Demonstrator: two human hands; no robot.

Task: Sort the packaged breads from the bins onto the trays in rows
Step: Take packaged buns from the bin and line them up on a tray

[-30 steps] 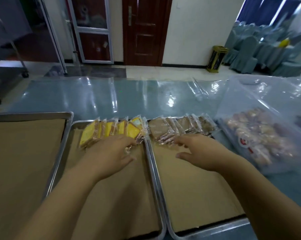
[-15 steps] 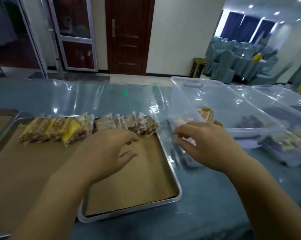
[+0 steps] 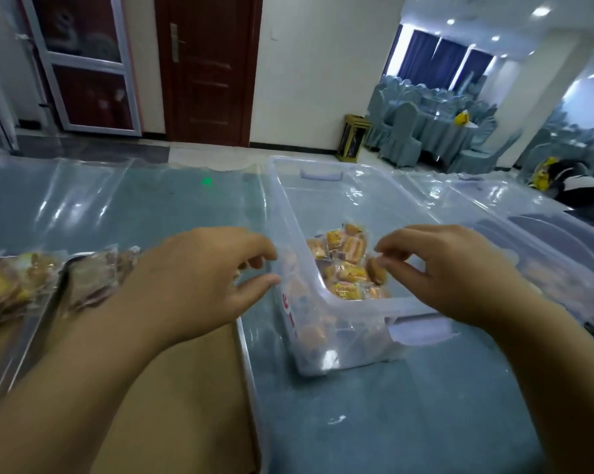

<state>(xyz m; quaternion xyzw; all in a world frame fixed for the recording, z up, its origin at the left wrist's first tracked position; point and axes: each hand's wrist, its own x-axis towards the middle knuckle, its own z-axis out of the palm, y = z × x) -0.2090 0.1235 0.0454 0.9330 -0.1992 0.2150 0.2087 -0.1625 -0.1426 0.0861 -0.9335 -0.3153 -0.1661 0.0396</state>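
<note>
Left hand (image 3: 200,278), right hand (image 3: 454,271) at clear bin (image 3: 367,304) of packaged breads (image 3: 348,273)

No text legible from here.
- Clear bin (image 3: 357,304): red printed marks on near-left wall, smeared through plastic, letters not readable.
- Breads (image 3: 347,276) inside bin: yellow wrappers with dark-red band of print, too small and blurred to read.
- Packs (image 3: 12,285) on tray, far left: blurred, any print unreadable.
</note>
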